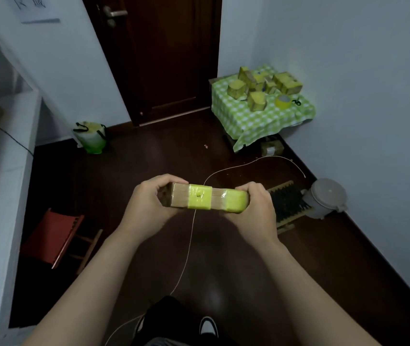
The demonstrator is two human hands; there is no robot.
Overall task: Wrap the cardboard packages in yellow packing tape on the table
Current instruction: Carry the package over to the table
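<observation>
Status: partly done. One flat cardboard package point(205, 199) is held in mid-air over the floor point(149, 158), well apart from the tabletop point(261, 121). It is gripped at both ends: the left hand point(146, 203) curls round the bare-cardboard end, the right hand point(254, 206) round the taped end. This package carries two bands of yellow tape, one about the middle and one at the right end. The brown card between them and toward the left end is uncovered, so its wrapping is judged incomplete. On the tabletop, draped in a green-and-white checked cloth, stands a cluster of wrapped packages point(261, 86), blocky and mostly yellow, some with brown card showing. Whether each is finished cannot be told at this range. The tape roll point(283, 101) lies on the cloth just beside them, near a small dark item point(297, 102), possibly scissors. In my judgement the held package must be brought to the roll before work can go on. A small box point(271, 148) sits on the floor under the cloth's hanging edge; its condition is unclear. Room: dark wooden floor, pale walls, a dark door point(164, 58) behind, a green bag point(91, 137) by the wall and a red chair point(54, 236) at left. At right are a grey lidded bin point(326, 198) and a slatted wooden rack point(289, 203), and a thin cord point(188, 245) trails across the floor.
</observation>
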